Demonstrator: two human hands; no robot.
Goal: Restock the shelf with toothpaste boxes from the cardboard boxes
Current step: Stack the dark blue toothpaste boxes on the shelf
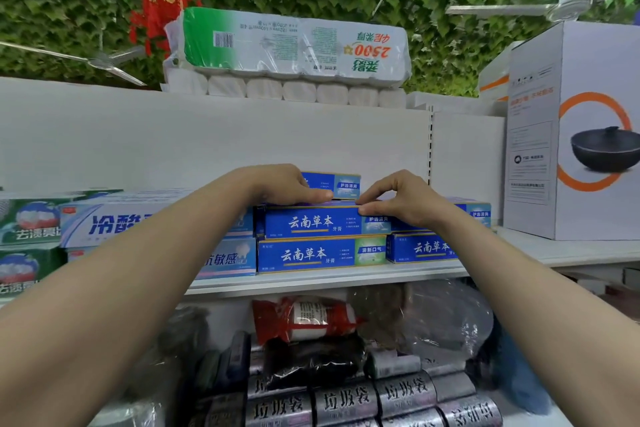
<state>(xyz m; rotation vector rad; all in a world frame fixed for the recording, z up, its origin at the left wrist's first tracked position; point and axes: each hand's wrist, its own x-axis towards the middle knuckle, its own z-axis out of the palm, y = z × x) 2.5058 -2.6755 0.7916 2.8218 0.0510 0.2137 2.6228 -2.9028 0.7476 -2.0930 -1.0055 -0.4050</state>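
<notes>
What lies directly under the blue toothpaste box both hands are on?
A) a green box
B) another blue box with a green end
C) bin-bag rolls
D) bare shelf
B: the blue toothpaste box touched by the left hand and right hand rests on a blue box with a green end.

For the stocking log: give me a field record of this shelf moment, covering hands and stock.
left hand: fingers rest on top of the blue toothpaste box
right hand: thumb and fingers pinch that box's front top edge
box position: second tier, on a green-ended blue box
shelf: other toothpaste boxes either side
above: toilet paper pack
below: bin bag rolls
</notes>
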